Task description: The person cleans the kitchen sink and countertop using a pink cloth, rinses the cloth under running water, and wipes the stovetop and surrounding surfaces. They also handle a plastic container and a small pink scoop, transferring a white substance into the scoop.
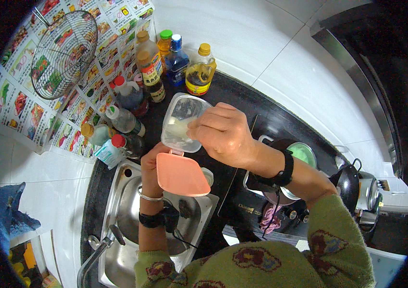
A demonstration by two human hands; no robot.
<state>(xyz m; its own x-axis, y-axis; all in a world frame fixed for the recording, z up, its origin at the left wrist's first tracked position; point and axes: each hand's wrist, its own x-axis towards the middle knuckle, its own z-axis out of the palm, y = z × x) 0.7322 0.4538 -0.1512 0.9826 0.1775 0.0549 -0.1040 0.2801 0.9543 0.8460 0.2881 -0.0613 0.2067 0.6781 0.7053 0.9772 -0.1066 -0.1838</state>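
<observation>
My left hand (151, 160) grips a clear plastic seasoning box (168, 138) from below and its left side. The box's pink lid (182, 175) is flipped back toward me on its hinge. Some whitish stuff (177, 128) shows inside. My right hand (222, 135) is over the box's right side, fingertips bent together into its mouth beside the whitish stuff. Whether those fingers pinch anything, such as a small spoon, I cannot tell. Behind the lid, a round jar or cup (208, 177) is partly hidden.
Several sauce and oil bottles (200, 70) line the counter's back corner. Below my left arm lies a steel sink (124, 205) with a faucet (99, 248). At right, a black gas stove (238, 201) bears pots, with a wok (346, 185) further right. A wire strainer (65, 54) hangs on the wall.
</observation>
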